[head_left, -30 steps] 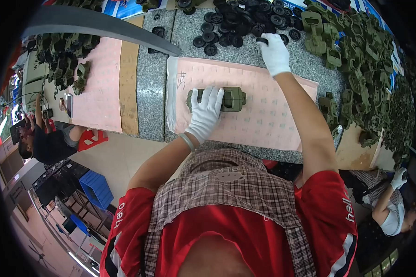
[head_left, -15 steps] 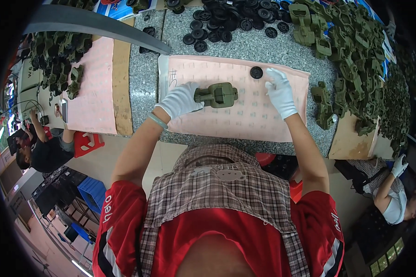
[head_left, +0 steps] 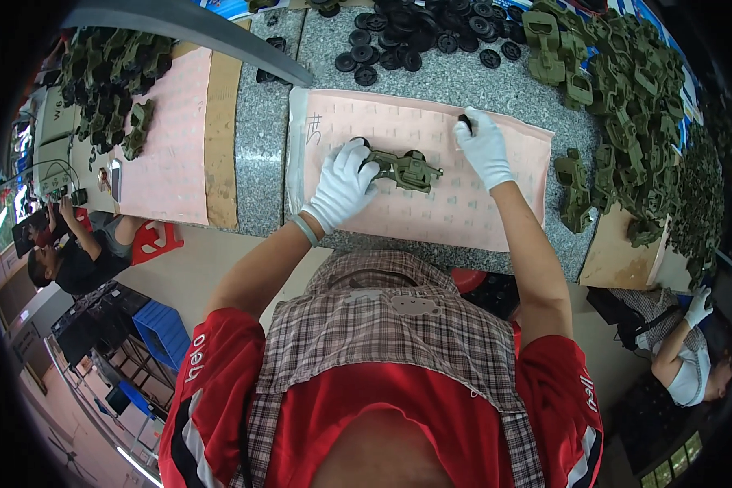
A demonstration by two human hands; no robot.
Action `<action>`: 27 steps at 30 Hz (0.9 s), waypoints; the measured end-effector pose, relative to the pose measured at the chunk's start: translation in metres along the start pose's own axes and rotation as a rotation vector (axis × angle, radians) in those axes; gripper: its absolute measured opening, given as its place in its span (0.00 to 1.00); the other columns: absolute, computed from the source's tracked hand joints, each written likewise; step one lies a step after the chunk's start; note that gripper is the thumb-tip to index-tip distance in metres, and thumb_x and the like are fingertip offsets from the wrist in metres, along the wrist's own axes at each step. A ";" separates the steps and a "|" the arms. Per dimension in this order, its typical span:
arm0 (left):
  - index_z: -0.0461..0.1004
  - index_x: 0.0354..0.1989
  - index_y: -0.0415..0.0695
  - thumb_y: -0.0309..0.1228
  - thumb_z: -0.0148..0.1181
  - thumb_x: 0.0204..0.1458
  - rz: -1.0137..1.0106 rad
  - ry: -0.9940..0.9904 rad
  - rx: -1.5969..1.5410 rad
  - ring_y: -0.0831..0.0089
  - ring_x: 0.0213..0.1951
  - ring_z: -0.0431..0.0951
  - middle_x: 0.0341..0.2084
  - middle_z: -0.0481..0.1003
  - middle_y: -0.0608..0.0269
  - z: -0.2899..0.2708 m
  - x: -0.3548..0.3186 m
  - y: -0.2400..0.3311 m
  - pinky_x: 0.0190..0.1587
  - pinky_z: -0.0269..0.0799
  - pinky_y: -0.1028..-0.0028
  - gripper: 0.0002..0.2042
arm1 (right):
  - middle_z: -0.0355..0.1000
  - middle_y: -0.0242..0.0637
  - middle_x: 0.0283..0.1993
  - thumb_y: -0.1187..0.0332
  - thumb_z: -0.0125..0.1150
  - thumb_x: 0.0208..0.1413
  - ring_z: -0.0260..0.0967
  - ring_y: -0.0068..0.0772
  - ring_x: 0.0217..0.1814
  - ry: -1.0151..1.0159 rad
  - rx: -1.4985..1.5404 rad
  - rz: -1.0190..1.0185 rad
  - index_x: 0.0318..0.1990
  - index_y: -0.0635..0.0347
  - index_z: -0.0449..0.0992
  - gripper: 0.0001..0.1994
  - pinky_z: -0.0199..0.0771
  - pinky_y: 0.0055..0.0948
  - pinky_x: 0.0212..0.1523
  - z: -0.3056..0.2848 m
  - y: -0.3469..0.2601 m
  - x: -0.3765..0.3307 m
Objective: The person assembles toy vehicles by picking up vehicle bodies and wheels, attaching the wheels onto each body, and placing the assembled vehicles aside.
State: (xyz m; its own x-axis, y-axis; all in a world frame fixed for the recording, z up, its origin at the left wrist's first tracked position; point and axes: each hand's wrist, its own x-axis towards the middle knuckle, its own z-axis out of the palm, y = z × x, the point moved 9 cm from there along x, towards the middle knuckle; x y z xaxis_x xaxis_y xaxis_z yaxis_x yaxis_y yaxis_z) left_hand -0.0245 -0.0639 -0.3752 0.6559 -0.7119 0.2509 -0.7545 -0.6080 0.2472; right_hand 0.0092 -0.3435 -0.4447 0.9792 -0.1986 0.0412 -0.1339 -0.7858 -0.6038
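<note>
My left hand (head_left: 343, 185), in a white glove, grips the rear end of an olive-green toy vehicle body (head_left: 413, 170). The body is tilted on its side above the pink sheet (head_left: 455, 213). Something black, perhaps a wheel, shows at the fingertips of that hand. Over the sheet's far right part, my gloved right hand (head_left: 485, 153) pinches a small black wheel (head_left: 464, 123) between thumb and fingers. Part of the wheel is hidden by the fingers.
Loose black wheels (head_left: 415, 32) lie heaped at the far side of the speckled stone table (head_left: 259, 163). Many green vehicle bodies (head_left: 618, 122) are piled on the right. A grey metal bar (head_left: 195, 26) crosses the far left. Other people sit at both sides.
My right hand has picked up the black wheel from the sheet. My left hand has turned the vehicle body onto its side and shifted it slightly right.
</note>
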 end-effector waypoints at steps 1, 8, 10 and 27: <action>0.71 0.51 0.49 0.41 0.76 0.39 -0.003 -0.005 -0.019 0.51 0.61 0.69 0.53 0.69 0.55 0.003 -0.007 -0.003 0.61 0.65 0.52 0.30 | 0.79 0.52 0.52 0.65 0.63 0.63 0.77 0.49 0.57 -0.077 0.193 0.211 0.58 0.58 0.78 0.18 0.77 0.42 0.59 0.006 0.023 -0.005; 0.72 0.59 0.49 0.44 0.75 0.40 -0.120 0.008 -0.056 0.52 0.62 0.68 0.54 0.70 0.55 -0.019 0.024 -0.006 0.65 0.62 0.46 0.34 | 0.78 0.45 0.55 0.61 0.59 0.65 0.78 0.44 0.54 -0.185 -0.071 0.131 0.55 0.53 0.81 0.15 0.79 0.43 0.54 -0.003 0.022 -0.025; 0.73 0.56 0.45 0.50 0.77 0.41 -0.095 -0.169 0.102 0.53 0.58 0.73 0.50 0.74 0.51 0.006 0.026 -0.008 0.59 0.70 0.53 0.35 | 0.77 0.42 0.57 0.60 0.59 0.65 0.78 0.45 0.56 -0.269 -0.238 0.177 0.55 0.52 0.82 0.15 0.79 0.42 0.55 -0.008 0.019 -0.028; 0.73 0.44 0.42 0.40 0.77 0.40 -0.291 -0.371 -0.076 0.53 0.52 0.77 0.42 0.78 0.53 0.037 0.019 -0.024 0.45 0.81 0.58 0.25 | 0.73 0.46 0.59 0.64 0.70 0.54 0.75 0.52 0.57 -0.497 0.040 -0.323 0.61 0.58 0.73 0.26 0.77 0.44 0.58 -0.014 -0.108 -0.026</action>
State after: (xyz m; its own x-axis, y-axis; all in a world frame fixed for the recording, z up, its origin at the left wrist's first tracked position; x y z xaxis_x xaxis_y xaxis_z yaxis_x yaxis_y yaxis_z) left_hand 0.0056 -0.0759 -0.4111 0.7768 -0.6015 -0.1865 -0.5275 -0.7832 0.3291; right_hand -0.0044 -0.2618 -0.3695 0.9246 0.3525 -0.1443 0.1788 -0.7363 -0.6526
